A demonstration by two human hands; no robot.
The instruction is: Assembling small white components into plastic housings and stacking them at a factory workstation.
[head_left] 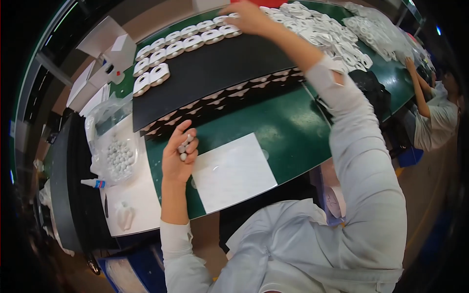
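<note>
Several small pale balls (pixel 184 149) sit in my left hand (pixel 178 155), its fingers curled round them above the green table. At the far side, my right hand (pixel 249 18) reaches to the end of the back row, its fingers bent over a white plastic part (pixel 233 15). More white rounded parts with an opening in them (pixel 194 42) stand in rows on a black board (pixel 210 66). Two of them form a short row at the left. Small pale balls also fill a clear plastic bag (pixel 120 157) left of my left hand.
A white sheet (pixel 235 173) lies on the green table (pixel 298 127) before me. A small glue bottle (pixel 93 183) lies by the bag. Loose white parts (pixel 322 31) are heaped at the back right. Another person (pixel 435 115) works at the right, near plastic bags (pixel 378 34).
</note>
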